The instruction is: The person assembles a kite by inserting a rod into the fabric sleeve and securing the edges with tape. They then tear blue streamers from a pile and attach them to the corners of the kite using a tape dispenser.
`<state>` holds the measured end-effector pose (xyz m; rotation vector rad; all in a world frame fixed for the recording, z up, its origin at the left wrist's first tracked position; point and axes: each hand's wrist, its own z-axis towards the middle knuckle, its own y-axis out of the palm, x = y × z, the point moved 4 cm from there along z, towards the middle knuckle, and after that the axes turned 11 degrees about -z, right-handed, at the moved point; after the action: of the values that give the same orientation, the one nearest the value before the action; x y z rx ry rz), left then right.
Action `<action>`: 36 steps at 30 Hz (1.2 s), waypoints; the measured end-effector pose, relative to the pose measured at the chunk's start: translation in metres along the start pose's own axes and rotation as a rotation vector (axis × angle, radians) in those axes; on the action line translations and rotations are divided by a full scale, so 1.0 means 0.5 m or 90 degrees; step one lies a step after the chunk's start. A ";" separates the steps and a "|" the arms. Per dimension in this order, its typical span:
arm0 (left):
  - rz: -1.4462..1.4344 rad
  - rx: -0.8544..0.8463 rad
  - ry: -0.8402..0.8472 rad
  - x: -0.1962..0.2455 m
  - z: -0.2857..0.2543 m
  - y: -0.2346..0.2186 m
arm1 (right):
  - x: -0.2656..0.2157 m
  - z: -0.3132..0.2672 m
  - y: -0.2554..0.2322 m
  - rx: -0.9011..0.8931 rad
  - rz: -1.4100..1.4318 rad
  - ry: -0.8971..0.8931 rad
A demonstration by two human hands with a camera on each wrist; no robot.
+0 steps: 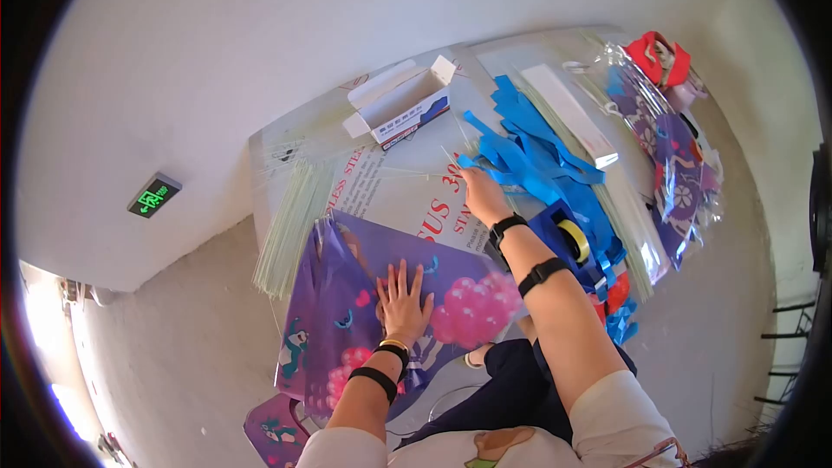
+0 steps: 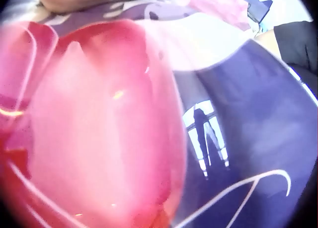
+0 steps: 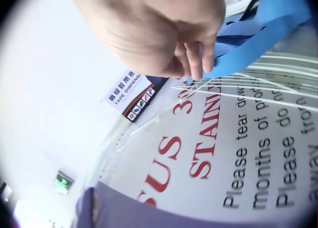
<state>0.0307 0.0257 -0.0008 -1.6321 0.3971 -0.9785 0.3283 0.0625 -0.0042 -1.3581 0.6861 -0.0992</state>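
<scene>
My left hand (image 1: 405,305) rests with spread fingers on a shiny purple sheet (image 1: 381,238) printed with pink balloons and small blue figures. The left wrist view is filled by the printed balloons (image 2: 109,123) close up. With its fingertips, my right hand (image 1: 485,198) pinches a thin whitish stick (image 3: 146,123) over the board with red lettering. Several more thin sticks (image 3: 263,91) fan out beside those fingers (image 3: 195,64). Blue ribbon strips (image 1: 524,152) lie just beyond the right hand.
An opened tape dispenser box (image 1: 416,121) stands at the back. A bundle of pale sticks (image 1: 295,221) lies at the left. Under my right forearm is a blue tape dispenser (image 1: 548,230) with yellowish tape (image 1: 574,241). Purple wrapped packs (image 1: 680,169) and a long white box (image 1: 572,113) lie right.
</scene>
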 end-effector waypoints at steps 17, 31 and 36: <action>-0.026 0.024 0.018 -0.030 0.031 -0.006 | -0.131 -0.029 -0.151 0.198 0.091 -0.174; -0.042 0.063 0.024 -0.030 0.021 -0.003 | 0.060 -0.405 -0.035 0.019 0.056 0.077; -0.020 0.060 0.016 -0.030 0.023 0.005 | 0.064 -0.419 -0.120 0.122 0.062 0.099</action>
<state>0.0311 0.0427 -0.0093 -1.5468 0.3383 -1.0273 0.2672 -0.1467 0.0280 -1.1394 0.8503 -0.1894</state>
